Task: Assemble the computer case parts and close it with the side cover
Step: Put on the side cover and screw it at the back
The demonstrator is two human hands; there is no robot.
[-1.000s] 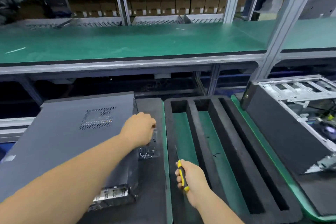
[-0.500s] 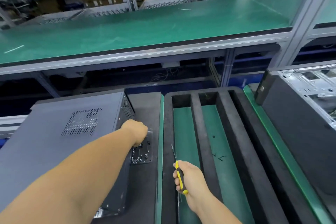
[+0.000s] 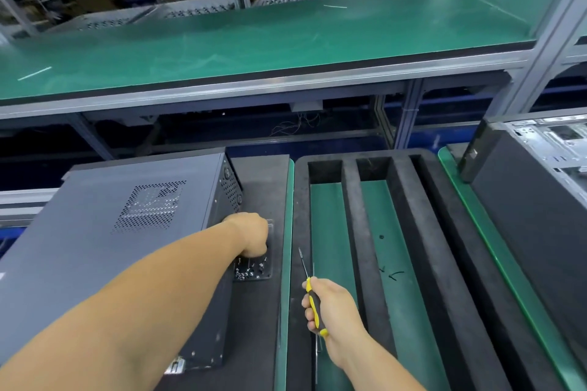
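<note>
Left grip (image 3: 251,238) curls into the small clear screw tray (image 3: 254,271) beside the closed grey metal computer case (image 3: 104,238); whether it pinches anything can't be told. Right grip (image 3: 330,308) clutches a yellow-black screwdriver (image 3: 313,301).

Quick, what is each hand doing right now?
Left hand: fingers curled down into the screw tray; cannot tell what it holds.
Right hand: gripping the screwdriver.
</note>
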